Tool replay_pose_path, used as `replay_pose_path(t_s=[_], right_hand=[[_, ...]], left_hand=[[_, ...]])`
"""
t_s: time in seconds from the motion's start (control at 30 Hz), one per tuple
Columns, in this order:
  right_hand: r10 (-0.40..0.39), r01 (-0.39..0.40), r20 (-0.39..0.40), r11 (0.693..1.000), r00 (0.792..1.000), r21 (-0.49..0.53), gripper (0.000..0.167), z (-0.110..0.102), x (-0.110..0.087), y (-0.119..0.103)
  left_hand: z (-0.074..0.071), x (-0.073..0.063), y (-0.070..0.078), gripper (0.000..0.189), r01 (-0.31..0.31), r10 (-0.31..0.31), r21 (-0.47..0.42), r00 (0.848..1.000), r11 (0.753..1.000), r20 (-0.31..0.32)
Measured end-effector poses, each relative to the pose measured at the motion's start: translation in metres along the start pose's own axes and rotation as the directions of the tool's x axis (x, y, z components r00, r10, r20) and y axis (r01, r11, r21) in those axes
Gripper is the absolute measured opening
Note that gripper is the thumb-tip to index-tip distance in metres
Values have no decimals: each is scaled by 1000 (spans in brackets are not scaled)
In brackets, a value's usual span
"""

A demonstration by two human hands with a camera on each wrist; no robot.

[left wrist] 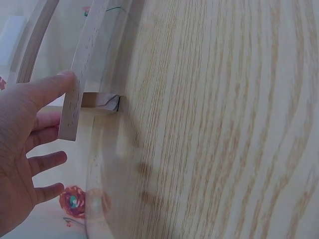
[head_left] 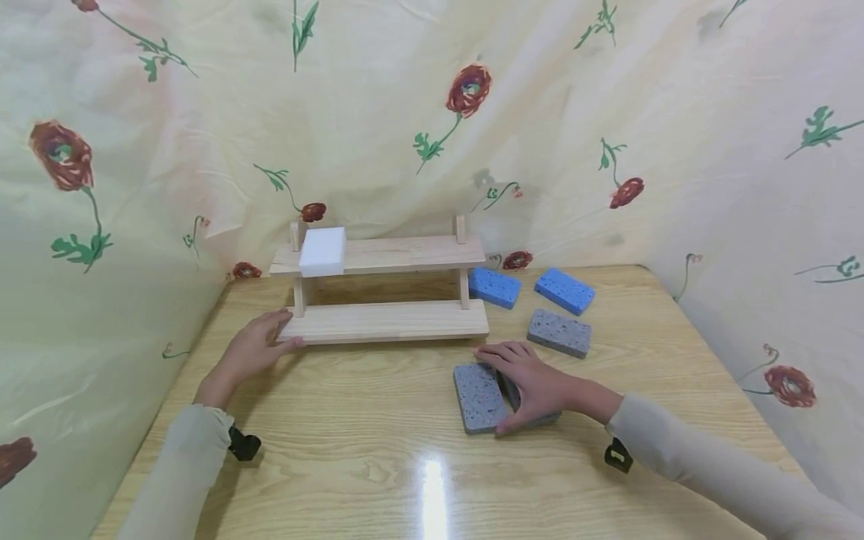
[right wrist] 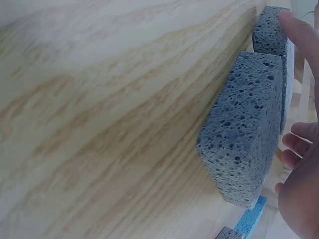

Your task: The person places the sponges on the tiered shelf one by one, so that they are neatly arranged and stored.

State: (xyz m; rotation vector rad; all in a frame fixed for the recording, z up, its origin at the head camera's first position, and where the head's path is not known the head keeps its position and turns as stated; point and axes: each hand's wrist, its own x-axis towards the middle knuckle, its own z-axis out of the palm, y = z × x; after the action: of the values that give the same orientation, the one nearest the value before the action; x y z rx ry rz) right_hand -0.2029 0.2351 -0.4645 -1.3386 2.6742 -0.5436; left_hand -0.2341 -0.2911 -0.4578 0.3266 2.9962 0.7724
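At the left end of the wooden two-tier shelf (head_left: 385, 322), my left hand (head_left: 259, 345) grips the lower board, thumb (left wrist: 52, 89) on its front edge and fingers behind. My right hand (head_left: 529, 379) spreads over two grey sponges lying side by side on the table. Its thumb touches the near end of the left grey sponge (head_left: 478, 401), while the fingers reach over the far end. The right grey sponge (right wrist: 244, 119) is partly hidden under the palm in the head view. A white sponge block (head_left: 323, 250) lies on the upper shelf board.
A third grey sponge (head_left: 559, 332) lies beyond my right hand. Behind it are two blue sponges, one beside the shelf (head_left: 495, 287) and another blue sponge (head_left: 565, 290) further right. Flowered cloth (head_left: 378, 112) hangs around the back and sides of the wooden table (head_left: 351, 435).
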Motion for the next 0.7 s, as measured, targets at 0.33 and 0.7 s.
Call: replay_pose_path(t_s=[0.33, 0.7], right_hand=[[59, -59, 48, 998, 997, -2, 127, -2, -3, 0], [104, -104, 101, 995, 989, -6, 124, 2, -2, 1]], left_hand=[[1, 1, -2, 78, 9, -9, 6, 1000, 1000, 8], [1, 1, -2, 79, 11, -11, -3, 1000, 1000, 8]])
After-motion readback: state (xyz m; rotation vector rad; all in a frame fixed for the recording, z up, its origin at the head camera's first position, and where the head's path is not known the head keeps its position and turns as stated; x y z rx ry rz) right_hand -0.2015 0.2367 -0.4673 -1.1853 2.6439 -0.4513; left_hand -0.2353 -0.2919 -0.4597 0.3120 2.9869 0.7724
